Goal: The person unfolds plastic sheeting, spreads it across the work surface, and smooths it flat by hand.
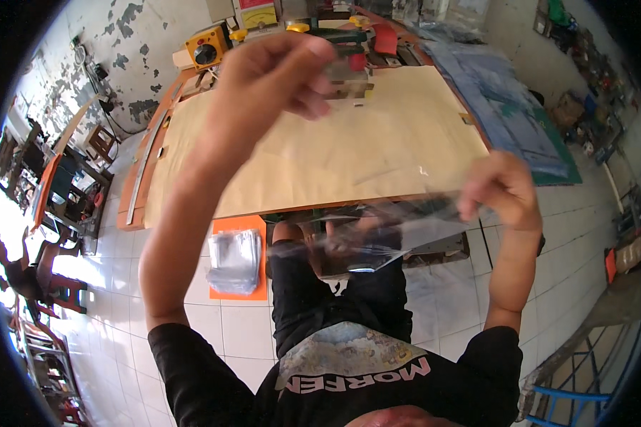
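My left hand is raised over the far side of the table, with thumb and fingers bent together. A faint blur lies beside its fingertips, and I cannot make out what they hold. At the near right edge of the table, my right hand pinches a clear plastic sheet. The sheet hangs loosely above my lap, stretching left from that hand, and is smeared by motion. Below both hands, the tabletop is covered with tan paper. A small metal fixture sits on it, close to my left hand.
A stack of clear plastic bags lies on an orange board left of my legs. A yellow box with a black dial stands at the table's far left. A metal ruler runs along the left edge; bluish plastic sheets lie right.
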`<state>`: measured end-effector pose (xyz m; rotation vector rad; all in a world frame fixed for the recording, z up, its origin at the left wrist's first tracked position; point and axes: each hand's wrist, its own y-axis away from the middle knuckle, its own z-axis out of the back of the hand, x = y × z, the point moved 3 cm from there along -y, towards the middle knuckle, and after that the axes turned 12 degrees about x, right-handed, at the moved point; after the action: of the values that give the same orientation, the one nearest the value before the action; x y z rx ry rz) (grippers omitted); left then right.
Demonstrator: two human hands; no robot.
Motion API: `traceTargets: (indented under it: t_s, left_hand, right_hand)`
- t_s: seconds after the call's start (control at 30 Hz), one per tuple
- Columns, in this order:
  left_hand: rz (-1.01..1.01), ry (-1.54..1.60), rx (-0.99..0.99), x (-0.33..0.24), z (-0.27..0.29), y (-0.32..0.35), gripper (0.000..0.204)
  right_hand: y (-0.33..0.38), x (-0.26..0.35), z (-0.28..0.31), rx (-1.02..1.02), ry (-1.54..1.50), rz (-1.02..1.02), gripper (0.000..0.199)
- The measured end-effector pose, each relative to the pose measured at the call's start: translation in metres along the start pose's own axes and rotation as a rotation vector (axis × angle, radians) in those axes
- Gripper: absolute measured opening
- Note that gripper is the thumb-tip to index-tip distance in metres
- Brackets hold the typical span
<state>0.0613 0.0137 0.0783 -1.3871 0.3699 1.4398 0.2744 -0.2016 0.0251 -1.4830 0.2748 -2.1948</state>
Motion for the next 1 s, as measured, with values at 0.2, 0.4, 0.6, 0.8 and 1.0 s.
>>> traceTargets:
  t_s: [0.2,0.4,0.6,0.8,1.0]
  left_hand:
    - [0.021,-0.207,-0.138,-0.005,0.097,-0.003,0.036]
    - [0.024,-0.321,-0.105,-0.011,0.133,-0.03,0.033]
    - [0.004,-0.6,0.226,-0.019,0.102,-0.082,0.028]
    - [-0.155,-0.597,0.644,-0.064,0.03,-0.115,0.018]
    - [-0.586,-0.71,0.564,-0.063,0.037,-0.099,0.022]
  right_hand:
    - [0.083,-0.02,0.11,-0.108,-0.262,0.353,0.012]
    - [0.089,-0.062,0.175,-0.178,-0.27,-0.005,0.013]
    - [0.038,-0.084,0.202,-0.029,0.362,-0.727,0.049]
    - [-0.101,-0.058,0.046,0.255,0.253,-0.169,0.085]
    - [-0.141,-0.061,-0.019,-0.06,-0.236,-0.189,0.023]
